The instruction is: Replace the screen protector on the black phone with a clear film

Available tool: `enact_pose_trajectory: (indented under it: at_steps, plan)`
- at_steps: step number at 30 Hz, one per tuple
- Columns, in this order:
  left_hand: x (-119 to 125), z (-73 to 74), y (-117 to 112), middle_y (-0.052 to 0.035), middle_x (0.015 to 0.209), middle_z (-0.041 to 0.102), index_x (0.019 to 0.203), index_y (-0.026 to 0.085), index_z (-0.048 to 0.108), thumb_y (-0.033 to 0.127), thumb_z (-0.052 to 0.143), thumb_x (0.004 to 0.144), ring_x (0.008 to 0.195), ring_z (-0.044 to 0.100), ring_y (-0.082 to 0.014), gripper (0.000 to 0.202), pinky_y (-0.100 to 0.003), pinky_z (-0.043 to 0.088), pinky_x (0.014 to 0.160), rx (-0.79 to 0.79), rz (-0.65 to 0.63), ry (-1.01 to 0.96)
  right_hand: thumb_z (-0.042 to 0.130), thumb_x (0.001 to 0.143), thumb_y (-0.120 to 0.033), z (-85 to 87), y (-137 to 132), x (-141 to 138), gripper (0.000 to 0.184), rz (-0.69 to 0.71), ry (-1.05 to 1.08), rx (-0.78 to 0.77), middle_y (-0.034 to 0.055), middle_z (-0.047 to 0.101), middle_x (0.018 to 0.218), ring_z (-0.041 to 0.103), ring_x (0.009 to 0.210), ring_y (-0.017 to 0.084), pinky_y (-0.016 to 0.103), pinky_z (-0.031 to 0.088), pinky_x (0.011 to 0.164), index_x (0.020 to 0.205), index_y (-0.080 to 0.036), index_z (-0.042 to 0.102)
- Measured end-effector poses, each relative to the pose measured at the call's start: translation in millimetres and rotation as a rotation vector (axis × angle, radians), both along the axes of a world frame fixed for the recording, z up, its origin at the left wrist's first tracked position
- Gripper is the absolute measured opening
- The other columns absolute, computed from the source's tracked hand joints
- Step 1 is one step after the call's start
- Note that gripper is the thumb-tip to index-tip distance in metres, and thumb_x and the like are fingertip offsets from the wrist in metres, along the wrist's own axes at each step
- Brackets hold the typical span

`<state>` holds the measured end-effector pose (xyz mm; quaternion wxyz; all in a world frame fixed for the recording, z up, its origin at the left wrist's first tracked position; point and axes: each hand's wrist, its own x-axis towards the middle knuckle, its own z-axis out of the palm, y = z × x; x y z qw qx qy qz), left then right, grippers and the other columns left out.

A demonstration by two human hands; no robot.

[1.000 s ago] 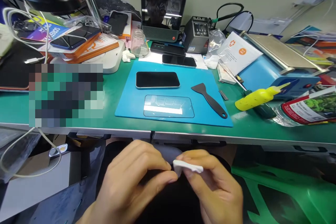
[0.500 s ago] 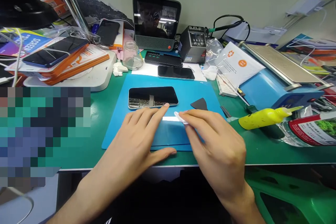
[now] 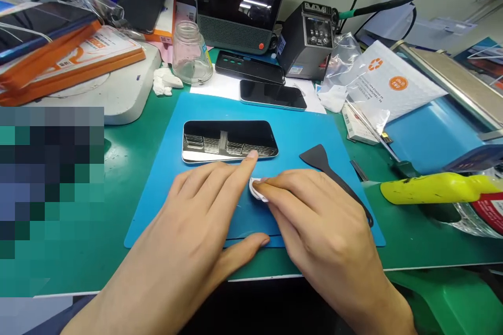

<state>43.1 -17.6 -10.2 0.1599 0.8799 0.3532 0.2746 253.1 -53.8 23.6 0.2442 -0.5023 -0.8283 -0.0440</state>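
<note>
My left hand (image 3: 208, 214) lies palm down over the blue mat (image 3: 153, 188), fingers stretched out. Its index fingertip meets the near edge of a smartphone (image 3: 208, 138), which lies screen up and reflects light. Between thumb and fingers, my right hand (image 3: 318, 220) pinches a folded white wipe (image 3: 256, 191) low over the mat, just right of the left index finger. Both hands hide part of the mat's near side. To the right, a black spatula-shaped tool (image 3: 316, 157) rests on the mat, its handle running behind my right hand.
Behind the mat are another phone (image 3: 271, 95), a dark phone-shaped piece (image 3: 251, 67), a glass jar (image 3: 190, 57) and a black control box (image 3: 306, 42). A yellow bottle (image 3: 428, 188) lies at right. Orange boxes (image 3: 90, 63) are stacked at left. A pixelated patch covers the lower left.
The view has moved closer and lower. My right hand has shifted the wipe leftward, nearer my left index finger, baring more of the spatula tool's handle. My left hand keeps its pose.
</note>
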Motion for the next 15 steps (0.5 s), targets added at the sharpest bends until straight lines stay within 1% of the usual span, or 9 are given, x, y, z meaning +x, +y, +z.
enact_pose_trajectory:
  at_steps: [4, 6, 8, 12, 15]
  plan:
    - [0, 0.0, -1, -0.0083, 0.157, 0.065, 0.174, 0.027, 0.032, 0.056, 0.069, 0.103, 0.14, 0.061, -0.0357, 0.086, -0.046, 0.046, 0.113, 0.002, 0.0, -0.032, 0.062, 0.105, -0.008, 0.3, -6, -4, 0.023, 0.022, -0.08, -0.011, 0.0142, 0.079, 0.106, 0.07, 0.099, 0.028, 0.045, 0.059, 0.085, 0.121, -0.004, 0.077]
    - [0, 0.6, -1, -0.0087, 0.152, 0.068, 0.175, 0.029, 0.031, 0.056, 0.07, 0.102, 0.136, 0.064, -0.0371, 0.087, -0.047, 0.048, 0.11, -0.001, 0.007, -0.045, 0.061, 0.104, -0.007, -0.2, -9, -5, 0.025, 0.035, -0.111, 0.0, 0.0161, 0.079, 0.109, 0.071, 0.101, 0.029, 0.045, 0.061, 0.086, 0.124, -0.001, 0.076]
    - [0, 1.4, 0, -0.011, 0.146, 0.071, 0.175, 0.027, 0.03, 0.058, 0.068, 0.103, 0.129, 0.067, -0.0391, 0.088, -0.049, 0.05, 0.105, 0.018, 0.01, -0.021, 0.06, 0.104, -0.005, -0.4, -11, -4, 0.026, 0.054, -0.135, 0.02, 0.0177, 0.08, 0.111, 0.072, 0.103, 0.031, 0.046, 0.063, 0.088, 0.124, 0.0, 0.075]
    - [1, 4.2, 1, -0.0152, 0.133, 0.075, 0.173, 0.017, 0.032, 0.06, 0.051, 0.11, 0.115, 0.071, -0.0391, 0.079, -0.049, 0.051, 0.093, 0.127, -0.007, 0.081, 0.057, 0.105, -0.005, 1.2, -16, -4, 0.026, 0.066, -0.161, 0.034, 0.0178, 0.081, 0.112, 0.073, 0.104, 0.032, 0.046, 0.064, 0.09, 0.124, 0.001, 0.075]
    - [2, 8.7, -1, -0.0164, 0.131, 0.075, 0.168, 0.011, 0.038, 0.056, 0.035, 0.115, 0.113, 0.071, -0.0363, 0.069, -0.047, 0.05, 0.091, 0.2, 0.008, 0.154, 0.055, 0.106, -0.006, 1.7, -20, -5, 0.026, 0.064, -0.175, 0.049, 0.0166, 0.081, 0.11, 0.074, 0.104, 0.03, 0.044, 0.064, 0.091, 0.122, 0.0, 0.075]
